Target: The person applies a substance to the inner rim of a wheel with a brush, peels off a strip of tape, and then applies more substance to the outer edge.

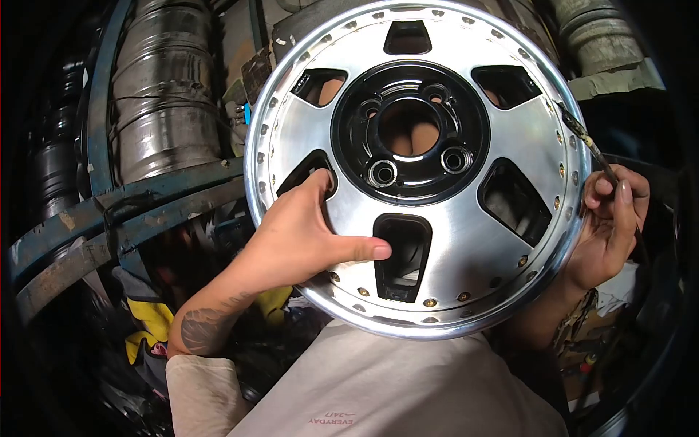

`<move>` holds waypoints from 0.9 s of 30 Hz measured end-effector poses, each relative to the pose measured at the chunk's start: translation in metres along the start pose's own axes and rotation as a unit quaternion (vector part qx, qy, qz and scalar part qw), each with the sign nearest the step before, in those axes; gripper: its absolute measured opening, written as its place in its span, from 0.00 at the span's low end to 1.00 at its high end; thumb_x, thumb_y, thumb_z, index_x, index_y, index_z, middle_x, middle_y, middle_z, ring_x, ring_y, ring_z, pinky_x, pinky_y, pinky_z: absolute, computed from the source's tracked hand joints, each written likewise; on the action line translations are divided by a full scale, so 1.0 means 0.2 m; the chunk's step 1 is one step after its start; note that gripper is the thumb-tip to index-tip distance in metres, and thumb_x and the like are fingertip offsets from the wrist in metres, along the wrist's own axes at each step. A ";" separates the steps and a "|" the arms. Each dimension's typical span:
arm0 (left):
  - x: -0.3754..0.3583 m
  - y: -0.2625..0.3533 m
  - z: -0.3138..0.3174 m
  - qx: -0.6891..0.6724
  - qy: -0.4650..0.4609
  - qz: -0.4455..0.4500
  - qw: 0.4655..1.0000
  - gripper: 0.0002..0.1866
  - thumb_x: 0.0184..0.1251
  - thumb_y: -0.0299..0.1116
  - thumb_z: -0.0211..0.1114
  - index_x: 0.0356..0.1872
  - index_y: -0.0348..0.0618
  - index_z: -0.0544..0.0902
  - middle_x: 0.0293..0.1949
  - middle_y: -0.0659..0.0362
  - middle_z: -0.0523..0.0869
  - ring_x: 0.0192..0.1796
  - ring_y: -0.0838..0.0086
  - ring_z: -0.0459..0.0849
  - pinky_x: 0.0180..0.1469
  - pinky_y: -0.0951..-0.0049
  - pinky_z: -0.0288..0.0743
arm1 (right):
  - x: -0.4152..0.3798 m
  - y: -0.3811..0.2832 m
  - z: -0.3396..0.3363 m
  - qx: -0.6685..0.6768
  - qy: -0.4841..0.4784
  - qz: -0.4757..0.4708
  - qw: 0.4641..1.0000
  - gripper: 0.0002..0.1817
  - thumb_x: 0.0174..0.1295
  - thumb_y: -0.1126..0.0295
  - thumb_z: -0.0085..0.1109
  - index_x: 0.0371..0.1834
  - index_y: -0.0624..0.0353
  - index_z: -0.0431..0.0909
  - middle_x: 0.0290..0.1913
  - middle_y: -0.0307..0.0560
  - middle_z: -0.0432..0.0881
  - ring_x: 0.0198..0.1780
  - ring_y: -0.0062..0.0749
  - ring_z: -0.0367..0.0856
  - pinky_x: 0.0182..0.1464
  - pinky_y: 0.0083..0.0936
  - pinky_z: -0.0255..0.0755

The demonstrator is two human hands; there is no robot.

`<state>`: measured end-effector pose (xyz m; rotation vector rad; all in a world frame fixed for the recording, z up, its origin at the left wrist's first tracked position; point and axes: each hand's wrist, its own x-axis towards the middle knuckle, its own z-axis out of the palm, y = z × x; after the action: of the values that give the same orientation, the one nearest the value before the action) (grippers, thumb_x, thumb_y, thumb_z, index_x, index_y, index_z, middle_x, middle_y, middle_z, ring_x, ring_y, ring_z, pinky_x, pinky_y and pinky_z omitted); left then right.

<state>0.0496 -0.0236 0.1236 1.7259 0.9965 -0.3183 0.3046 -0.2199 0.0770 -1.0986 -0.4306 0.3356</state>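
A car wheel rim (455, 251) fills the middle of the view, its polished silver face turned toward me. Its recessed centre (466, 138) is glossy black, and the window openings have dark walls. My left hand (302, 233) grips the lower left spoke, fingers hooked into one window and thumb reaching over the face to the bottom window. At the right edge, my right hand (619, 215) pinches a thin paintbrush (593, 151), whose dark tip overlaps the outer lip. Small gold bolts (430, 302) dot the ring around the face.
A blue metal rack (160, 186) with worn paint runs along the left. Large metal cylinders (164, 95) stand behind it, with another cylinder (601, 36) at the upper right. A yellow and grey cloth (149, 317) hangs below the rack.
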 end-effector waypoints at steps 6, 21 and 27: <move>-0.01 -0.07 -0.06 -0.128 -0.055 0.012 0.990 0.38 0.53 0.49 0.77 0.53 0.26 0.71 0.33 0.59 0.77 0.35 0.82 0.72 0.36 0.79 0.69 | 0.00 0.00 0.00 0.011 -0.005 -0.006 1.000 0.12 0.68 0.73 0.46 0.48 0.71 0.71 0.42 0.57 0.79 0.37 0.21 0.77 0.40 0.14 0.68; 0.00 -0.04 -0.01 0.015 -0.010 0.025 1.000 0.39 0.49 0.48 0.80 0.49 0.24 0.72 0.27 0.56 0.80 0.30 0.78 0.77 0.34 0.76 0.73 | 0.00 -0.01 0.01 -0.005 0.003 0.006 1.000 0.12 0.68 0.73 0.46 0.48 0.71 0.71 0.42 0.58 0.78 0.37 0.21 0.76 0.40 0.14 0.67; -0.02 0.00 -0.07 -0.127 -0.080 0.020 0.988 0.36 0.58 0.43 0.75 0.58 0.28 0.69 0.41 0.58 0.80 0.43 0.81 0.76 0.45 0.78 0.72 | -0.01 0.00 0.01 0.005 -0.009 -0.014 1.000 0.12 0.68 0.73 0.45 0.48 0.71 0.71 0.42 0.58 0.78 0.37 0.21 0.75 0.40 0.15 0.67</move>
<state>0.0437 -0.0134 0.1315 1.4637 0.8461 -0.2859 0.3029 -0.2194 0.0780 -1.0790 -0.4602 0.3235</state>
